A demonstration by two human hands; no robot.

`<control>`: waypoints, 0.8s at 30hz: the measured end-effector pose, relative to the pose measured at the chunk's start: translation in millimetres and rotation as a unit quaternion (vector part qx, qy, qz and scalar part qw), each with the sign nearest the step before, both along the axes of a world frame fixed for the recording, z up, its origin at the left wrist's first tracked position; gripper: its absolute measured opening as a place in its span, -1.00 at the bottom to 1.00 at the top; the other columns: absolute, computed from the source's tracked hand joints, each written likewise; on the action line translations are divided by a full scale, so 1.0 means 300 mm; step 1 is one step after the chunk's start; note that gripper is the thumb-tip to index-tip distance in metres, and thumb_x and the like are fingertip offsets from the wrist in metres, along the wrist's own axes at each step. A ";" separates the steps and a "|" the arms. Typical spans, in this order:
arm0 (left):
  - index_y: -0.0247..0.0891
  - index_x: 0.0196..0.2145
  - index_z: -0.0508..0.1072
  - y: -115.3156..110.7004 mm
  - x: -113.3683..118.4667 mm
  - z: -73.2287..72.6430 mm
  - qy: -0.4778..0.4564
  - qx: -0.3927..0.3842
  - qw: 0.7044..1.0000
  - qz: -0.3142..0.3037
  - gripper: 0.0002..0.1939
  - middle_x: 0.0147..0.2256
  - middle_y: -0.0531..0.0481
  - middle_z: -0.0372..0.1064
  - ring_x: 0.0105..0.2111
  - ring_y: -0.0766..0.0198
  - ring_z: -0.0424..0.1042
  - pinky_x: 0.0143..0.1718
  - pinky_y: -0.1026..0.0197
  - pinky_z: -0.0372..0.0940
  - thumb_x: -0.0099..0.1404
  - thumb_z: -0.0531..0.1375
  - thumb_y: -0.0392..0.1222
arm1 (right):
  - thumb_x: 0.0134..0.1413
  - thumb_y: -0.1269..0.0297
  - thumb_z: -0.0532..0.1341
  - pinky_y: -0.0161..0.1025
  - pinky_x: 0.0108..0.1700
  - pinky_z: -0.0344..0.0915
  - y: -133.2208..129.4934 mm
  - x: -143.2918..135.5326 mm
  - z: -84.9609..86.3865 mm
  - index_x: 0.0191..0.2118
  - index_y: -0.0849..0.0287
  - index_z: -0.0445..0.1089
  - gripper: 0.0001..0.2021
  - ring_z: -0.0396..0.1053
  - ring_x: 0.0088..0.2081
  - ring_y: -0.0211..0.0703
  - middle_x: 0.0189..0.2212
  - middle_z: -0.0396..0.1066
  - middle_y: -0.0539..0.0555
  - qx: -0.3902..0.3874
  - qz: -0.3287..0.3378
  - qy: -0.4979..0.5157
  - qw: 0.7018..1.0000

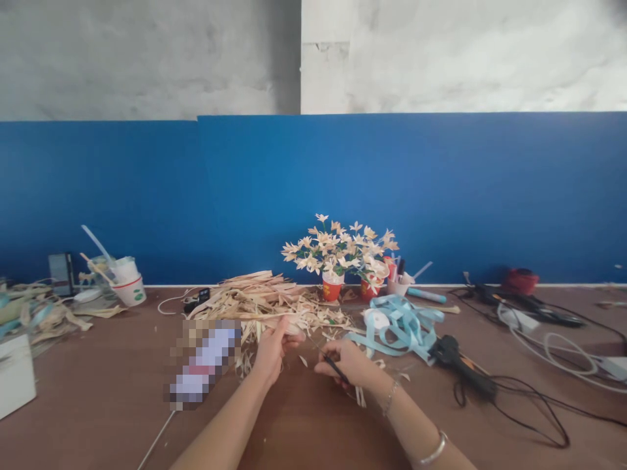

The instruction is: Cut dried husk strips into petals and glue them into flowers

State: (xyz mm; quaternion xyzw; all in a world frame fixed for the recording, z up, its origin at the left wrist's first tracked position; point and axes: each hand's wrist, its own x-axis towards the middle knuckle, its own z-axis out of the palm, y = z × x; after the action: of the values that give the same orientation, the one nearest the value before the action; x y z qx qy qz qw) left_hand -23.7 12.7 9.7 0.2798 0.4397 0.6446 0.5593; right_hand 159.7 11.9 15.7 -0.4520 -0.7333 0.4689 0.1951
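Observation:
My left hand (275, 351) pinches a pale dried corn husk (295, 323) between thumb and fingers, just in front of a heap of husks. To its right, my right hand (347, 365) is closed round dark-handled scissors (335, 367). Their thin metal tip points up and left toward the held husk, and I cannot tell whether it touches. My palm and fingers hide part of the handles. Small pale scraps lie on the table between and beside both hands.
Behind the husk heap (255, 294), pale flowers (337, 248) stand in red cups (332, 287). Light blue ribbon (406, 323) lies right of them, then a black glue gun (463, 369) with trailing cable. A blurred-out object (206, 365) lies left; a white cup (130, 287) stands farther left.

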 end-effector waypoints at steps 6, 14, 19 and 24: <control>-0.38 -0.49 0.41 0.001 -0.001 -0.006 -0.012 0.006 1.000 -0.009 -0.65 -0.57 -0.04 0.47 -0.60 0.31 0.45 -0.64 0.38 0.30 -0.02 0.31 0.01 | -0.16 0.00 0.25 -0.47 -0.76 0.03 0.004 0.000 -0.010 -0.47 0.22 0.31 -0.66 0.13 -0.76 -0.38 -0.77 0.19 -0.13 0.013 -0.001 -0.005 1.000; -0.40 -0.48 0.42 0.003 0.001 -0.013 -0.001 -0.004 1.000 -0.020 -0.65 -0.57 -0.06 0.47 -0.61 0.30 0.45 -0.63 0.36 0.30 -0.02 0.31 -0.01 | -0.19 0.03 0.27 -0.46 -0.76 0.04 -0.005 -0.003 0.005 -0.48 0.20 0.31 -0.69 0.13 -0.75 -0.38 -0.77 0.18 -0.14 -0.007 0.007 0.012 1.000; -0.38 -0.53 0.39 0.005 -0.001 -0.017 0.006 -0.015 1.000 -0.006 -0.65 -0.64 -0.04 0.43 -0.64 0.28 0.43 -0.67 0.36 0.26 -0.03 0.30 0.01 | -0.18 0.07 0.26 -0.46 -0.74 0.08 -0.005 0.002 0.015 -0.48 0.21 0.33 -0.72 0.13 -0.76 -0.39 -0.77 0.21 -0.13 -0.027 0.016 0.006 0.999; -0.35 -0.54 0.35 0.009 -0.011 -0.008 -0.007 -0.001 0.998 0.060 -0.67 -0.66 0.02 0.41 -0.67 0.32 0.41 -0.70 0.38 0.22 -0.04 0.30 0.00 | -0.15 0.12 0.24 -0.48 -0.73 0.10 -0.002 0.026 0.027 -0.48 0.22 0.34 -0.77 0.15 -0.75 -0.40 -0.77 0.22 -0.13 -0.042 0.040 0.006 0.998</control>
State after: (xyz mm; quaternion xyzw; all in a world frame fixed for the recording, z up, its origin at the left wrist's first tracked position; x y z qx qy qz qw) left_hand -26.9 15.5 7.3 0.2476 0.4527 0.6784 0.5229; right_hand 167.6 11.3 23.8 -0.4277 -0.7294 0.5089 0.1616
